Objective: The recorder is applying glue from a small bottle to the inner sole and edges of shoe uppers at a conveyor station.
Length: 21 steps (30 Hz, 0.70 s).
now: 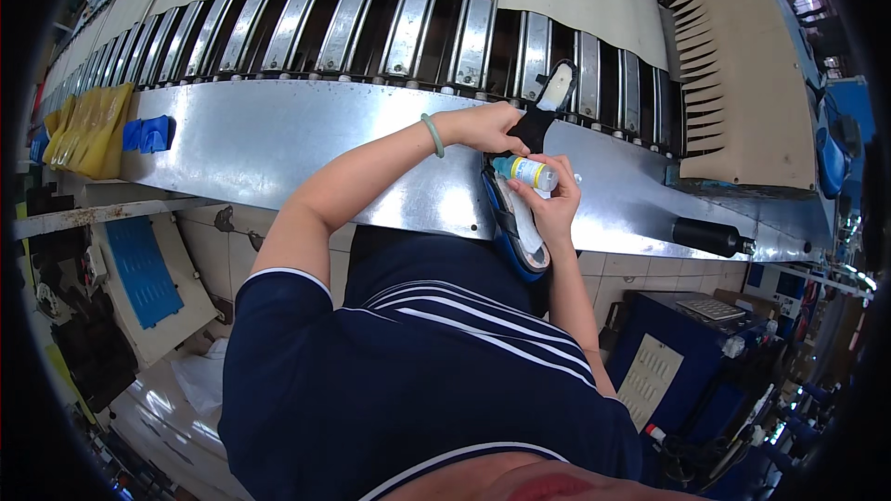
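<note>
My left hand reaches across the metal ledge, its fingers closed on a black strap piece. This piece runs up to a black-rimmed end with a pale white lining, beside the rollers. In my right hand is a small bottle with a yellow and white label, tipped on its side with its teal end toward the left hand. Just under the bottle is a sandal with a blue sole edge, dark straps and a white footbed, partly over the ledge's near edge. The bottle's tip is partly hidden by my left fingers.
Metal conveyor rollers run along beyond the steel ledge. A fringed tan cover stands at the right. A black cylinder lies on the ledge. Yellow plastic and a blue piece hang at left.
</note>
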{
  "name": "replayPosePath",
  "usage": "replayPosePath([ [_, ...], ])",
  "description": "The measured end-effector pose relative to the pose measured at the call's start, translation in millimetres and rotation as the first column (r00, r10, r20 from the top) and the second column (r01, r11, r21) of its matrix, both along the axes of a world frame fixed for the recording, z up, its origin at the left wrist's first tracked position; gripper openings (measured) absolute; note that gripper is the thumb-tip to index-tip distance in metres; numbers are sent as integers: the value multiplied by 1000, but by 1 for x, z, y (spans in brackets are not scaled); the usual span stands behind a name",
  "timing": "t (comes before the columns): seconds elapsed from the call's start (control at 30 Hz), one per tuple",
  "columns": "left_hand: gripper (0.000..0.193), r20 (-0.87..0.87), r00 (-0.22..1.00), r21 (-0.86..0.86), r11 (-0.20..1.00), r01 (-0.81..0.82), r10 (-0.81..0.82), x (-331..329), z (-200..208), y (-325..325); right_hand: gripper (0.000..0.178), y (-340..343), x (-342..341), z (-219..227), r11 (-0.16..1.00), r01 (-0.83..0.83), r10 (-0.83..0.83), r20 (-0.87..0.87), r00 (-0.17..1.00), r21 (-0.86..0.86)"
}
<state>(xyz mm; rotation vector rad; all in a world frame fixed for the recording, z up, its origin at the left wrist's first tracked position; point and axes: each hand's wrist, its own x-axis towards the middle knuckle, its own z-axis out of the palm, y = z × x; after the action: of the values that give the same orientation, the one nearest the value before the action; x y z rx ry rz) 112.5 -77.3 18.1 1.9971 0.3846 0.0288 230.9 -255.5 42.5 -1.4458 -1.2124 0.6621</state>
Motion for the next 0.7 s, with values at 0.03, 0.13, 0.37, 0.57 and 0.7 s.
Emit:
replayPosePath([
  [0.03, 22, 13, 1000, -14, 1000, 5, -5, 0, 1, 0, 38, 0, 0, 0, 1000, 9, -9, -3, 1000, -6],
  [0.13, 23, 45, 999, -42, 999, 13, -11, 0, 1, 0, 39, -1, 0, 0, 1000, -1, 0, -15, 1000, -5],
  [0.37, 28, 31, 1000, -44, 999, 1, 1, -9, 19, -7, 37, -16, 11, -8, 992, 121, -111, -271, 956, 19],
  [0.57, 31, 108, 994, 28, 1000, -12, 8, -29, 34, -25, 29, -26, 13, -23, 976, 218, -132, -742, 657, 20],
  [0.7, 27, 146, 987, 138, 989, 51, -71, -38, 32, -29, 28, -29, 12, -27, 974, 225, -136, -745, 653, 19],
])
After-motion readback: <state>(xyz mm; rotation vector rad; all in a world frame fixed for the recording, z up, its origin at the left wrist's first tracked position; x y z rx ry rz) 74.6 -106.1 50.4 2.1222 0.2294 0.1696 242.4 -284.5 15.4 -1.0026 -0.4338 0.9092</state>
